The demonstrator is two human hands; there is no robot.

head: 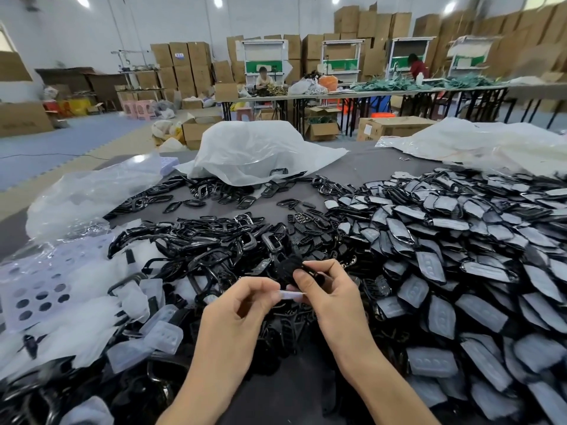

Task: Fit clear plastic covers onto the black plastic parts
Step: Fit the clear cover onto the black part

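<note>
Our left hand [242,305] pinches a clear cover [290,294] between thumb and curled fingers, its far end touching our right hand [328,292]. The right hand grips a black part [287,268], held just above the cover, over the near middle of the worktop [362,167]. Loose black parts [199,250] are heaped beyond the hands. Spare clear covers [92,317] lie toward the left edge. Covered parts [460,256] are piled along the right side, and a white plastic bag [254,151] sits at the far edge.
</note>
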